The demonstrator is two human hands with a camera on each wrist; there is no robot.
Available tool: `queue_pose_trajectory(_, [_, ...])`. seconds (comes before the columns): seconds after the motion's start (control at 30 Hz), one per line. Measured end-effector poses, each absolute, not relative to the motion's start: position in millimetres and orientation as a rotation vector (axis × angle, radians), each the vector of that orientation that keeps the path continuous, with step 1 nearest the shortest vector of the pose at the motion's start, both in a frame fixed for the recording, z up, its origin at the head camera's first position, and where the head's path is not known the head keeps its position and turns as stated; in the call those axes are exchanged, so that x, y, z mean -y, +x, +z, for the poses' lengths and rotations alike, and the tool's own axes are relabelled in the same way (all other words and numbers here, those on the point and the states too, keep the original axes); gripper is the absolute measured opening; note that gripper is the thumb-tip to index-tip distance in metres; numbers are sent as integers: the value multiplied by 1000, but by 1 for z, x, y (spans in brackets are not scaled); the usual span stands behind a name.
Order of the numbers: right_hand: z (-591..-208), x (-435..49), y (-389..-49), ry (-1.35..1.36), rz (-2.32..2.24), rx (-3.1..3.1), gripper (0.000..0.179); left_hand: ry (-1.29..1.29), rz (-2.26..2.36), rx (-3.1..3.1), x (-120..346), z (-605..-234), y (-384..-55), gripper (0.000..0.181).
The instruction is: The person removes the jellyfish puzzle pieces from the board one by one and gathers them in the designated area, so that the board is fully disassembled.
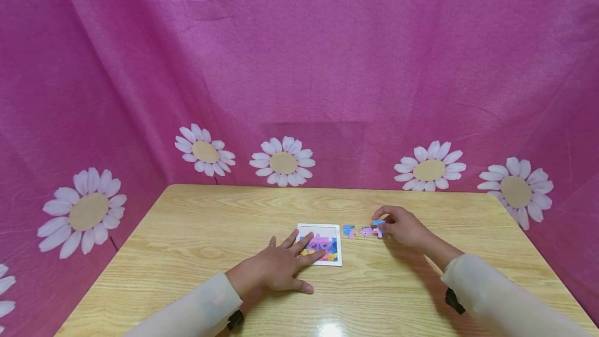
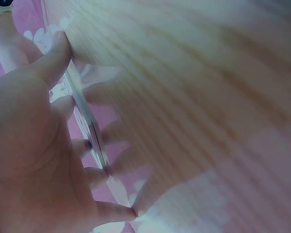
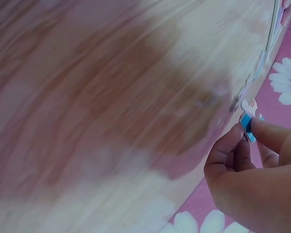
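A white-framed jigsaw puzzle tray (image 1: 340, 255) lies near the middle of the table, its lower part filled with colourful pieces and a pale area along its top. My left hand (image 1: 283, 267) rests on its left side with fingers spread straight across the picture; in the left wrist view the fingertips lie along the thin tray edge (image 2: 93, 127). To the right of the tray, my right hand (image 1: 406, 227) pinches a blue and pink puzzle piece (image 3: 247, 120) between thumb and fingertips. Beside that piece lie a pink puzzle piece (image 1: 366, 231) and a blue-and-pink one (image 1: 348, 230).
The wooden table (image 1: 224, 222) reaches back to a pink cloth (image 1: 327, 92) printed with white daisies, which hangs behind and at the sides. Light sleeves (image 1: 491, 290) cover both forearms, and a dark wrist device (image 1: 454, 300) shows under the right cuff.
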State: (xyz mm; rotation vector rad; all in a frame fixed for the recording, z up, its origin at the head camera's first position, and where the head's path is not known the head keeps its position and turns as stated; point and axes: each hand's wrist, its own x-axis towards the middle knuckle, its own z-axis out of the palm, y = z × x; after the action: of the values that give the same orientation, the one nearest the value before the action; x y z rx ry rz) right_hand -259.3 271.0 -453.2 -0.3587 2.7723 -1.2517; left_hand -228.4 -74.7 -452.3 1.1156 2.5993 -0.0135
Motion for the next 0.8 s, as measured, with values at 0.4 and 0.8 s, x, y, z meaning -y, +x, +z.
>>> queue_pose_trajectory(0.4, [-460, -287, -261, -389, -1151, -2842, 10, 1123, -28, -2603, 75, -455, -230, 83])
queue_pose_trajectory(0.8, [-469, -289, -263, -378, -1084, -2910, 9, 1113, -19, -2597, 75, -454, -229, 84])
